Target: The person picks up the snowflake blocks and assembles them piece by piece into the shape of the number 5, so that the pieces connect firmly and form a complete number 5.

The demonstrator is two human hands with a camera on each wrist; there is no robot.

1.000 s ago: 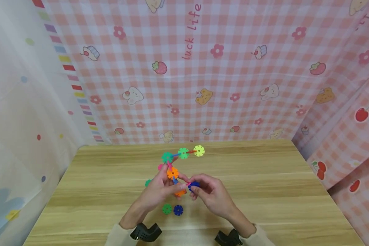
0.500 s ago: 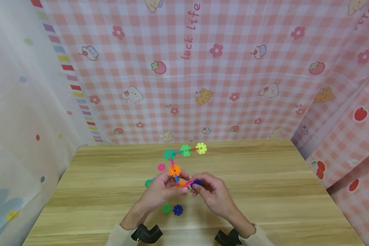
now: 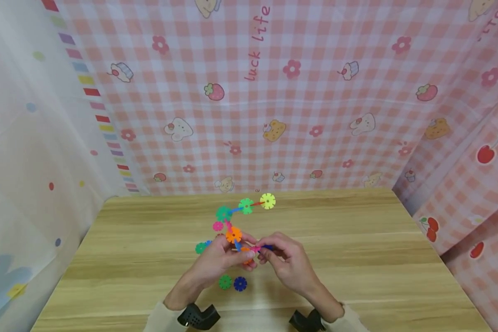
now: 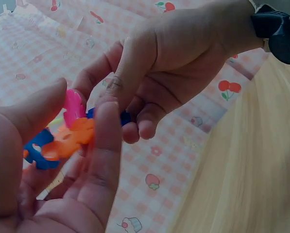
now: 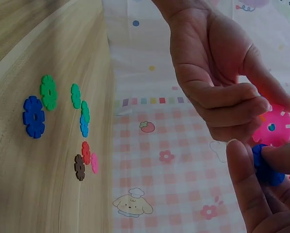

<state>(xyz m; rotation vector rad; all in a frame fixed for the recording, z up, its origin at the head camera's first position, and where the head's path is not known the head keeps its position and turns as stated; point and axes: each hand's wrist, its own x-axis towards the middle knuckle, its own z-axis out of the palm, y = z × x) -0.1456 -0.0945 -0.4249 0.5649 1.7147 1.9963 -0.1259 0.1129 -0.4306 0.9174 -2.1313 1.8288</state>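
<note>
Over the table, my left hand [image 3: 211, 262] holds a chain of slotted plastic snowflake discs, its thumb at the pink disc [image 5: 281, 134] near the chain's close end. From there the chain runs away through an orange disc [image 3: 234, 235], a teal disc [image 3: 223, 214] and a green disc [image 3: 246, 206] to a yellow disc [image 3: 268, 201], with edge-on discs between them. My right hand [image 3: 290, 263] pinches a dark blue disc [image 5: 270, 175] between thumb and fingers, right at the pink disc's edge. Fingers partly cover the joint between them.
On the wooden table [image 3: 357, 258], a loose green disc [image 3: 225, 282] and a dark blue disc [image 3: 240, 283] lie before the hands. Beyond the left hand are a pink disc [image 3: 217, 226], a teal disc [image 3: 200, 248] and several others, including a brown disc [image 5: 79, 167]. Checked cloth hangs behind.
The dark blue disc has turned from face-on to nearly edge-on in my right hand. The chain's far end swung up and right, then back down left. Both hands stay nearly in place.
</note>
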